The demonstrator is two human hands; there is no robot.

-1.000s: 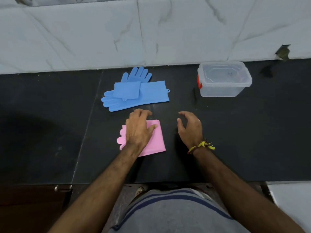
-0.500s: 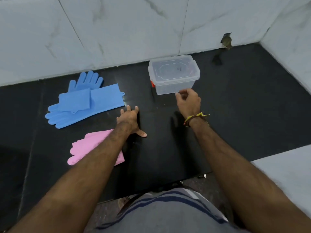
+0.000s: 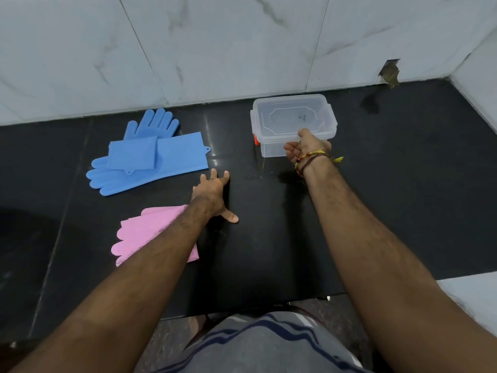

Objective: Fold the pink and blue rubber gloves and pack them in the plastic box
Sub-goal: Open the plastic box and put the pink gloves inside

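The clear plastic box (image 3: 285, 117) with its lid on stands at the back of the black counter, an orange clasp on its left side. My right hand (image 3: 306, 148) grips the box's near edge, thumb on the lid and fingers under the rim. My left hand (image 3: 212, 192) rests flat on the counter with fingers spread, just right of the folded pink gloves (image 3: 145, 232), which my forearm partly covers. The blue gloves (image 3: 145, 157) lie to the back left, one folded on top of the other.
A white marble wall runs behind the black counter (image 3: 403, 197) and turns a corner at the right. A small dark hole (image 3: 390, 74) sits in the wall's base. A white ledge (image 3: 473, 300) lies at lower right.
My left hand came off the pink gloves and moved right onto the bare counter. My right hand reached forward to the box and took hold of its near edge.
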